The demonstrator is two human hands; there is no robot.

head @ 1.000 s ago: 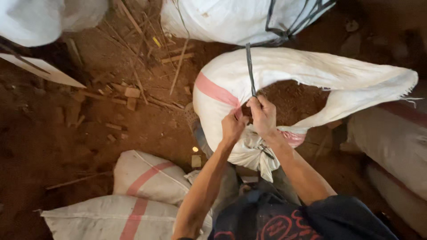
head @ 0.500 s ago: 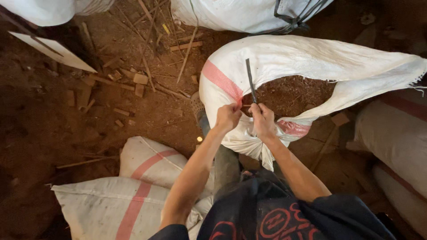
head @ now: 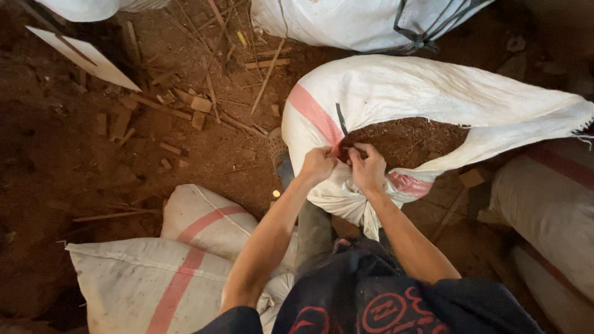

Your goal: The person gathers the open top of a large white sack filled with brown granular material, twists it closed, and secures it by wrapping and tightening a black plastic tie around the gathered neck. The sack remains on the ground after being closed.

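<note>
Looking down from head height at two bare hands working at the mouth of a big white woven sack w/ a pink-red stripe. Left hand curling tight, fingers pinching the sack's near edge right at the stripe; right hand just beside it, nearly touching, fingers likewise closing narrow on the same bunched edge. Cannot tell whether anything thin, e.g. a cord, is sitting between the fingertips. Directly beyond the grip: sack mouth gaping open, showing brown crumbly fill, sawdust-like. Short dark strap lying on the fabric just above the grip, running down toward the knuckles. Below the grip, toward the body: gathered white fabric hanging in a bunch under the wrists, then dark clothing w/ red print. Left of the grip & nearer the body: two filled sacks w/ pink stripes lying flat, one overlapping the other. Farther left & beyond: red-brown dirt floor littered w/ wood scraps and splinters, plus a pale flat board lying at an angle, well apart from the hands. Beyond the held sack: another white sack w/ dark straps across it. Right of the grip: more pale sacks lying at the frame edge.
</note>
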